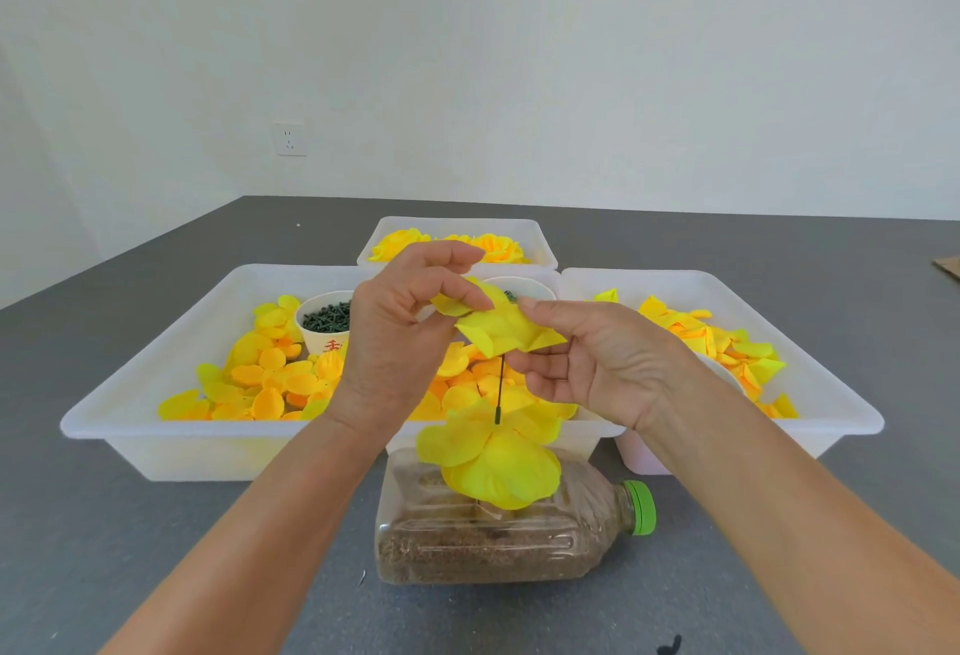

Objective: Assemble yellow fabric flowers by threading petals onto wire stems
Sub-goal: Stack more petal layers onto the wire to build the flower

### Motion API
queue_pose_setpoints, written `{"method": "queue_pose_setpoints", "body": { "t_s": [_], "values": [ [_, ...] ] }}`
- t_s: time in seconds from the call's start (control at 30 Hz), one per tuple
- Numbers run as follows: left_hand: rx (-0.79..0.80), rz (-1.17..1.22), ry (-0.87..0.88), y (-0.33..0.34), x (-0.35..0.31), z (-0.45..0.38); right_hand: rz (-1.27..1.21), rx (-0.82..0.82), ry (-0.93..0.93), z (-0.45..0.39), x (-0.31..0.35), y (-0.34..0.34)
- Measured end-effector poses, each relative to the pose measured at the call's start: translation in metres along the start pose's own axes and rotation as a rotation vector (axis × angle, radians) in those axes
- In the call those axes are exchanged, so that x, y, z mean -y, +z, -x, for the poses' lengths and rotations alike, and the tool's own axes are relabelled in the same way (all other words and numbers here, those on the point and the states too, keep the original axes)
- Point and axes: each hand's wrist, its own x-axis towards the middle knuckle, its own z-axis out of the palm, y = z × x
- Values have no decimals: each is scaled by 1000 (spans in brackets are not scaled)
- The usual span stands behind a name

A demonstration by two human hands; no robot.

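Both hands hold a yellow fabric petal piece [501, 331] in the air above the trays. My left hand [402, 327] pinches its upper left edge between thumb and forefinger. My right hand [592, 363] grips its right side, thumb beneath. A thin dark wire stem [500, 389] hangs down from the piece's underside, ending in a small green tip. Below it a larger yellow flower piece [493, 457] lies on a sideways plastic bottle [498, 545].
The bottle holds brown grains and has a green cap [641, 507]. A left tray [156, 394] holds yellow-orange petals and a paper cup of dark green parts [324, 322]. A right tray [831, 394] has more petals. A back tray [540, 239] holds finished flowers.
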Motion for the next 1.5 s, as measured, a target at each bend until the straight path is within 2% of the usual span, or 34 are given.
{"method": "queue_pose_setpoints", "body": {
  "t_s": [0.13, 0.27, 0.43, 0.53, 0.7, 0.93, 1.13, 1.27, 1.5],
  "values": [
    [16, -44, -8, -1, -1, 1, -16, 11, -118, 2, 0, -1],
    [23, -31, -49, 0, -3, 1, 72, -59, -257, 3, -4, -1],
    [-110, 16, -356, -4, -2, 2, 112, -136, -365, 6, -9, 1],
    [-76, 104, -540, -5, -8, 1, 87, -149, -389, 8, -10, 4],
    [28, 34, -652, -5, -12, -1, 28, -100, -380, 13, -11, 9],
    [-1, 227, -831, -8, -29, -4, 174, -136, -360, 15, -14, 7],
    [34, 200, -745, -8, -35, 1, 216, -156, -376, 19, -14, 8],
    [15, 212, -757, -8, -31, 0, 245, -170, -372, 20, -14, 10],
    [77, 279, -821, -6, -29, -7, 225, -142, -306, 18, -7, 12]
  ]
}}
